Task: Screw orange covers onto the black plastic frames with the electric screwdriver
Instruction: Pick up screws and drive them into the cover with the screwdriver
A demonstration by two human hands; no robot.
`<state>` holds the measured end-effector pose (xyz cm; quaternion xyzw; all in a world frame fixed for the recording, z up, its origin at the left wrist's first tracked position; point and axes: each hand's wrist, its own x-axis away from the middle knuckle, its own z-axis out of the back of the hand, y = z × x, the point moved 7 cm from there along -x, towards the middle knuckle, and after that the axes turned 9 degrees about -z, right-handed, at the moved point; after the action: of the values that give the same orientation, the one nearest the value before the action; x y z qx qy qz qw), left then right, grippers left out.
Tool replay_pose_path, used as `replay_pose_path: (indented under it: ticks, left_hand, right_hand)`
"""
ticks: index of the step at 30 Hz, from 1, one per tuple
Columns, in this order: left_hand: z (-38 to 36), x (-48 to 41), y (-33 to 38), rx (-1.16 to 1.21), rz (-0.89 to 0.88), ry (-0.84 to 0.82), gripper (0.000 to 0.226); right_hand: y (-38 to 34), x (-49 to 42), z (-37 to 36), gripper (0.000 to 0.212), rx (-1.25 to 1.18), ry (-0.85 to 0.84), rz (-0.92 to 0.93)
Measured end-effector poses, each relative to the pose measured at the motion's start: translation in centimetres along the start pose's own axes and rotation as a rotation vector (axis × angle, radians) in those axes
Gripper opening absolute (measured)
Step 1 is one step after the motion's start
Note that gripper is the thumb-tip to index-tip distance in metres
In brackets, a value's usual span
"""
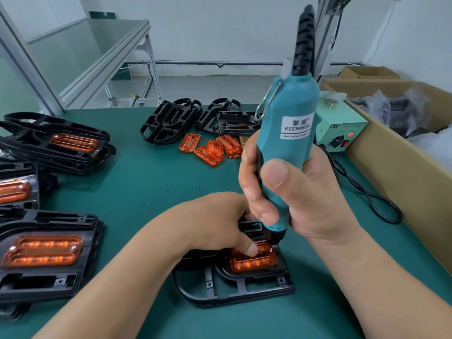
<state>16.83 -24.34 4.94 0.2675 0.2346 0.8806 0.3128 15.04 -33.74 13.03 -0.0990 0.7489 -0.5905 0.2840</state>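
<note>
Nearest, a black frame (234,287) lies flat on the green desk (151,187) with an orange cover (254,261) seated in it. The cover is pressed down by the left hand (212,223), its fingers (250,249) spread on the orange top and grasping nothing. The right hand (288,192) is clenched around the screwdriver (286,148), which is held nearly upright, its tip set on a screw (270,250) at the cover's right corner. This cover is judged to be mid-fastening; whether its other screws are in cannot be told.

To the left, finished frames (49,255) with covers screwed on are stacked in several piles, so a good share of the work appears done. Farther back, loose covers (210,148) lie in a small heap, and behind them bare frames (171,121) wait, so several assemblies are judged left. At the far right a controller box (340,133) sits beside a carton (396,152).
</note>
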Motion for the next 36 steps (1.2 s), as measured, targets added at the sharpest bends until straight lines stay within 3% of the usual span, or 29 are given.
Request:
replay_pose_path:
  ticks: [5, 9, 11, 14, 16, 23, 26, 31, 36]
  left_hand:
    - [-0.1, -0.3, -0.2, 0.017, -0.025, 0.011, 0.057]
    - [-0.2, -0.5, -0.8, 0.055, -0.013, 0.046, 0.034]
    - [-0.2, -0.5, -0.6, 0.062, -0.02, 0.052, 0.04]
    - [-0.2, -0.3, -0.1, 0.049, -0.035, 0.028, 0.053]
    - [-0.2, -0.3, -0.3, 0.051, -0.041, 0.027, 0.043]
    - [-0.1, -0.6, -0.7, 0.011, -0.055, 0.002, 0.053]
    - [0.6, -0.3, -1.1, 0.049, -0.106, -0.007, 0.055]
    - [2.0, 0.2, -2.9, 0.368, -0.117, 0.077, 0.045]
    - [2.2, -0.4, -3.5, 0.726, -0.101, 0.204, 0.031]
  right_hand:
    - [0.1, -0.3, 0.0, 0.054, 0.015, -0.045, -0.004]
    - [0.4, -0.2, -0.3, 0.042, -0.011, -0.085, -0.01]
    - [0.4, 0.0, -0.4, 0.035, -0.029, -0.104, -0.007]
    - [0.3, 0.1, -0.5, 0.042, -0.041, -0.139, 0.01]
    - [0.3, -0.1, -0.5, 0.047, -0.061, -0.136, 0.019]
    - [-2.4, -0.7, 2.7, 0.041, -0.157, 0.162, 0.266]
    - [-1.5, -0.2, 5.5, 0.036, -0.287, 0.363, 0.247]
    - [0.9, 0.9, 9.7, 0.034, -0.464, 0.669, 0.186]
    - [1.4, 1.3, 11.6, 0.032, -0.523, 0.763, 0.205]
